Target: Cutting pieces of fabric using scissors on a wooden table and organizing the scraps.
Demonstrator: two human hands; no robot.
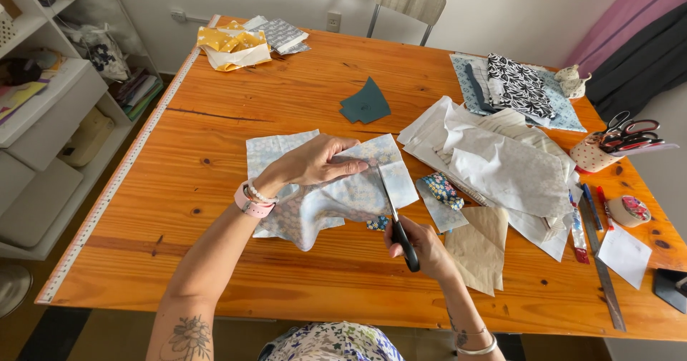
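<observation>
Pressing flat, the left hand (315, 162) pins soft, pale blue floral fabric (336, 196) near the front edge of the glossy wooden table (215, 146). The right hand (422, 246) is closed around black-handled scissors (396, 221), whose slim steel blades are in the cloth's right side. Crumpled white paper pieces (501, 164) lie just right. A dark teal scrap (365, 105) lies mid-table, and folded yellow cloth (232, 46) sits at the far left corner.
</observation>
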